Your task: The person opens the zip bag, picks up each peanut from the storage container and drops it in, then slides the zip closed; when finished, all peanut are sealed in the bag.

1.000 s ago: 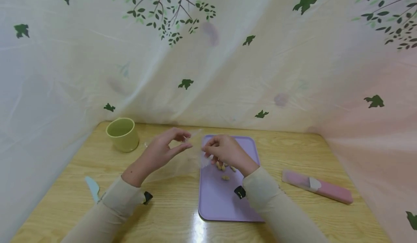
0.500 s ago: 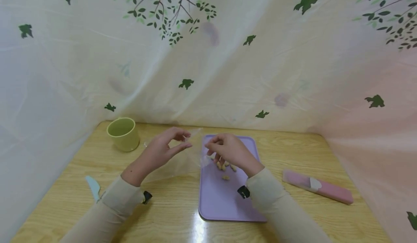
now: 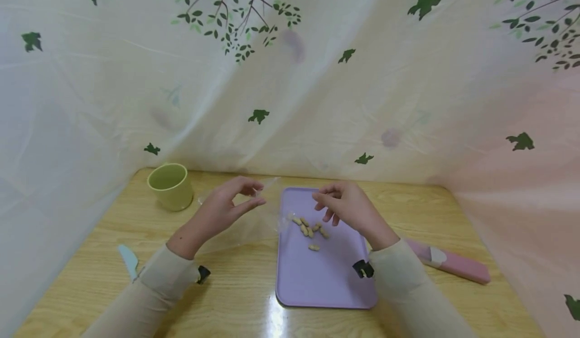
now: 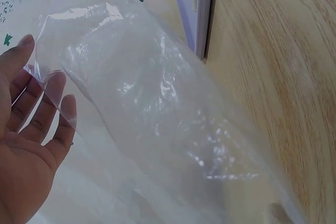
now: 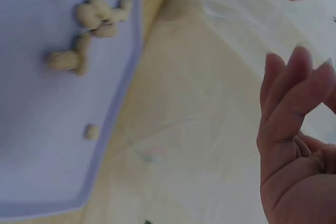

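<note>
In the head view a clear plastic bag [image 3: 254, 229] hangs from my left hand [image 3: 226, 204], left of a purple tray [image 3: 317, 277]. The left wrist view shows the bag [image 4: 136, 93] spread wide, its edge at my thumb and curled fingers [image 4: 34, 119]. My right hand [image 3: 346, 208] hovers over the tray's upper right part, its fingers loosely bent. Nothing shows between those fingers [image 5: 286, 114] in the right wrist view. Several peanuts in their shells [image 3: 310, 231] lie on the tray beneath, and one peanut [image 3: 313, 247] sits apart, nearer the front.
At the back left stands a green cup [image 3: 169, 187]. A light blue plastic knife [image 3: 129, 261] lies near the left forearm. Right of the tray is a long pink case [image 3: 457, 266], partly behind the right sleeve. A leaf-printed cloth [image 3: 308, 101] surrounds the wooden table [image 3: 244, 297].
My right hand has moved right, away from the bag's mouth, and uncovered the peanuts on the tray. The left hand stays almost still with the bag.
</note>
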Demonstrator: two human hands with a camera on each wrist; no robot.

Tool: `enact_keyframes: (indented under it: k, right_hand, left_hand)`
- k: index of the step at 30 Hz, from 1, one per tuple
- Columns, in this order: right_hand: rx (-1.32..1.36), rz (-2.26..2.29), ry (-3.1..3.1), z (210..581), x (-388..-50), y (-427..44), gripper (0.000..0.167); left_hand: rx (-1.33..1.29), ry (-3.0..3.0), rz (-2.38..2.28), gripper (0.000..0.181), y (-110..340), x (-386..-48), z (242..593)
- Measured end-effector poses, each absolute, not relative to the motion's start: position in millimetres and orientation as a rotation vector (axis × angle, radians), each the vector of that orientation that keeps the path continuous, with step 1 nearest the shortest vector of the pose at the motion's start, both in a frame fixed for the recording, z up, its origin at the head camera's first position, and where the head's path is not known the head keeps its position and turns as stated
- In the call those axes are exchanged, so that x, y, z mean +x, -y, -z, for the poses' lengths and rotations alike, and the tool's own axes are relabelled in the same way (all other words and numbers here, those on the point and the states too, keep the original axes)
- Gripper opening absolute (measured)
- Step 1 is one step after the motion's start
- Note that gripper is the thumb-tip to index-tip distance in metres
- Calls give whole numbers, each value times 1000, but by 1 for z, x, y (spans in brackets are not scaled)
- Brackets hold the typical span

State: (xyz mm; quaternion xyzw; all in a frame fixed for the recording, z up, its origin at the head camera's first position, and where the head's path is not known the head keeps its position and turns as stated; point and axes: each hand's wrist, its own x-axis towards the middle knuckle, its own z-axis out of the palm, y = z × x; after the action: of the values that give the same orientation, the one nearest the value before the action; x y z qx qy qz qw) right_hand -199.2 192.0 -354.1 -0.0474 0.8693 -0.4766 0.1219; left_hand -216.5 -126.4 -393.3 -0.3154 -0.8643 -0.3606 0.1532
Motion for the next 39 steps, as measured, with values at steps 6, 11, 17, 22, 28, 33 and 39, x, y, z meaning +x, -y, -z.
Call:
enact_keyframes:
  k: [6,11,17,22,28,33,39]
  right_hand:
    - [-221,1225,-2518,390,-198,-198,21]
    - [-218,1086,-2506,412,-196,-197,12]
    - [-229,1023,-2489,420,-191,-193,12]
    - [-238,1011,-2488,424,-189,-191,16]
    - [-220,1016,-2475,430,-189,-190,17]
    - [-225,1018,-2449,431,-189,-190,19]
    - [-244,1002,-2420,432,-188,-191,22]
  left_hand:
    - [-901,2475,1034,33,126,-216,392]
    - [-895,2477,1037,33,126,-216,392]
    - [-899,2463,1039,33,125,-216,392]
    - [-889,2478,1043,32,125,-215,392]
    - [-885,2491,1044,32,124,-215,392]
    - [-888,2485,1033,32,123,-215,392]
    - [-888,2486,1030,32,124,-214,391]
